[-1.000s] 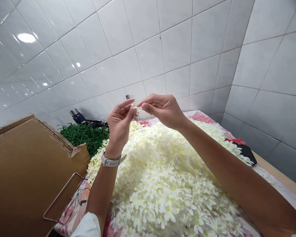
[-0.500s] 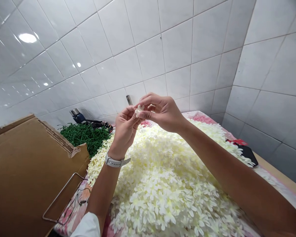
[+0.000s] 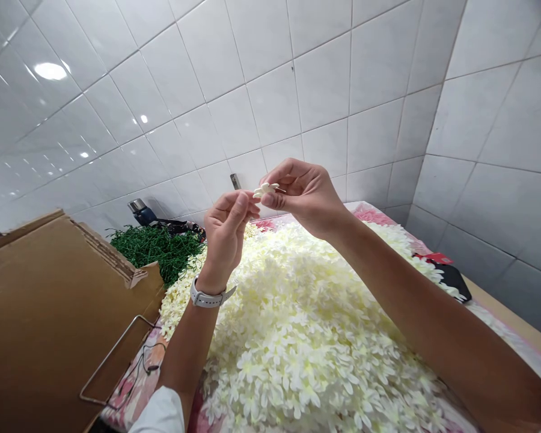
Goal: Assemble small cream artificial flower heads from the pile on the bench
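A small white flower (image 3: pixel 265 190) is pinched between the thumb and fingers of my right hand (image 3: pixel 309 195), raised above the far part of a large heap of white and pale yellow flowers (image 3: pixel 297 313). Just to its left is my left hand (image 3: pixel 225 231), with a watch on the wrist. Its fingers are curled together with the thumb against them, close to the flower's left edge. Whether anything small is between those fingers is too hard to make out.
Cardboard (image 3: pixel 63 313) fills the left side, beside a bent metal bar (image 3: pixel 112 358) and thin cable. Green wiry strands (image 3: pixel 157 249) and a dark bottle (image 3: pixel 142 211) lie near the tiled wall. A black phone-like object (image 3: pixel 453 281) rests at the right.
My hands have moved slightly apart. The flower has shifted a little right and up with my right hand and now shows edge-on, while my left thumb has lifted off it.
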The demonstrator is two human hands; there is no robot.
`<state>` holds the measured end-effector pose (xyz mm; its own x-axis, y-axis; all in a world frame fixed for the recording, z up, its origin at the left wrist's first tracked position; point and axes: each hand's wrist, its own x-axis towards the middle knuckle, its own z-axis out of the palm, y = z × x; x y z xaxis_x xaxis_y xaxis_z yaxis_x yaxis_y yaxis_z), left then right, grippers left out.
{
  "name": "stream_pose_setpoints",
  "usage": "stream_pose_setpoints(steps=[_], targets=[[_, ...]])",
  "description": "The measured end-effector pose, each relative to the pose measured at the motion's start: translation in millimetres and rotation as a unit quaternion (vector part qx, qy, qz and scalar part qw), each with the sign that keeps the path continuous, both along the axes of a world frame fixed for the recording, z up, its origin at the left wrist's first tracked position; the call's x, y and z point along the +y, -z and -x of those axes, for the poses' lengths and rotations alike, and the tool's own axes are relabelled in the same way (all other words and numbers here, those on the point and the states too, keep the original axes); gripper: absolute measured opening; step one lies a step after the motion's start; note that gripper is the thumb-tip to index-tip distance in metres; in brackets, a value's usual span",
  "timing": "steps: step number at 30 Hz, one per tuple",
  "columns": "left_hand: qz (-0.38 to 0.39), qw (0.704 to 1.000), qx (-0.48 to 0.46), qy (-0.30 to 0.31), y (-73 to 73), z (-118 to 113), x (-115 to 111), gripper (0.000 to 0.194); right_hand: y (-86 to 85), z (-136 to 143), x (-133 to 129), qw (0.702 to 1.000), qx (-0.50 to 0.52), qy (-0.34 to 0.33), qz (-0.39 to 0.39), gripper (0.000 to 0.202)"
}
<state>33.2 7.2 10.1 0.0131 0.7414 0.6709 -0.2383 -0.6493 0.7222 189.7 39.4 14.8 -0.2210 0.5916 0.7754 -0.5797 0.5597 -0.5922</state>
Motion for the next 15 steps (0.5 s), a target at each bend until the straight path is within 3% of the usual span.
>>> stream_pose_setpoints(steps=[6, 10, 15], targets=[[-0.072, 0.996, 0.016, -0.041, 0.2, 1.3, 1.3, 0.021, 0.6, 1.9, -2.7, 1.000, -0.021, 0.001, 0.011, 0.037], [-0.056, 0.996, 0.003, -0.069, 2.1, 1.2, 2.7, 0.025, 0.8, 2.1, -2.1, 1.000, -0.014, -0.002, 0.003, 0.036], [-0.081, 0.992, 0.024, -0.096, 4.9, -0.2, 1.9, 0.016, 1.4, 2.8, -0.7, 1.000, 0.001, 0.011, -0.005, 0.034]])
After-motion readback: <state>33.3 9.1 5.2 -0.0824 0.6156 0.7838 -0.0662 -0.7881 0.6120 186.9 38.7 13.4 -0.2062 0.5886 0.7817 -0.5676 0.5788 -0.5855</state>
